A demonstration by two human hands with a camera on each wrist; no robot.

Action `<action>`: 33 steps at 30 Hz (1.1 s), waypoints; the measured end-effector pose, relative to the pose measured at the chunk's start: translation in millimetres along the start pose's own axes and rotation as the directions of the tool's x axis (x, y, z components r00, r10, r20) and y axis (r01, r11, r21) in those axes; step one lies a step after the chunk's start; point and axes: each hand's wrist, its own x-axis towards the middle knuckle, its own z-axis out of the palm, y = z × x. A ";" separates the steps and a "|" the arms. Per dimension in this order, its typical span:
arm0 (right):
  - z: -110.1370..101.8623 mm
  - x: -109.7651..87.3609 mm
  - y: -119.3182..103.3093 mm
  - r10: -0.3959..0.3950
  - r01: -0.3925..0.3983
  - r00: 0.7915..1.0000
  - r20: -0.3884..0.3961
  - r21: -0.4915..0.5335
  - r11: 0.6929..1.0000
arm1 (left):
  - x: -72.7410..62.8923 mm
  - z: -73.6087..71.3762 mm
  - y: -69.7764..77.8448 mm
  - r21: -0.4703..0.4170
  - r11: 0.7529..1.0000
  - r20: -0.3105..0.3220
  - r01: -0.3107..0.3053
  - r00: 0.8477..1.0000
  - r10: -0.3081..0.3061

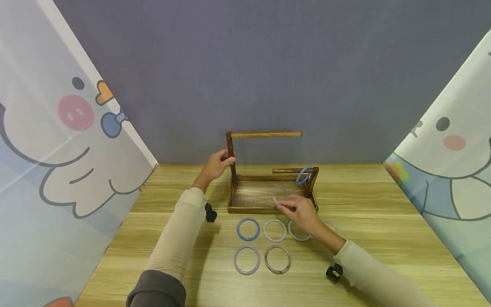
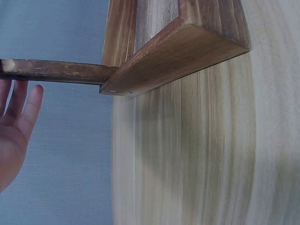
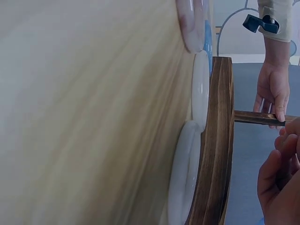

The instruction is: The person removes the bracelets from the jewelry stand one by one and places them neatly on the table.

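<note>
My left hand pinches the left upright post of a dark wooden bangle stand, thumb in front and fingers behind. From that post a long upper bar runs right. A blue bangle hangs on the shorter lower bar at the right. Over the stand's tray my right hand pinches a pale, translucent bangle, raised on edge. In the right wrist view, the curled right fingers show at the right edge, and the held bangle is out of sight.
In front of the stand lie a blue bangle, a white bangle, more pale bangles partly under the right forearm, a lavender bangle and a brownish bangle. A grey wall stands behind; printed panels flank both sides.
</note>
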 end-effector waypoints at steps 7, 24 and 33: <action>-8.7 -11.6 4.2 -0.043 0.043 0.998 0.034 -0.009 0.999 | 1.4 0.4 0.1 -0.008 1.000 0.003 0.012 1.000 -0.012; -26.4 -33.6 18.1 -0.261 0.235 0.914 0.312 0.120 0.965 | -0.2 0.0 0.8 0.019 1.000 -0.009 -0.013 1.000 0.013; -33.6 -40.1 16.6 -0.334 0.255 0.847 0.414 0.234 0.938 | 0.2 0.2 1.2 0.008 1.000 -0.004 0.006 1.000 -0.006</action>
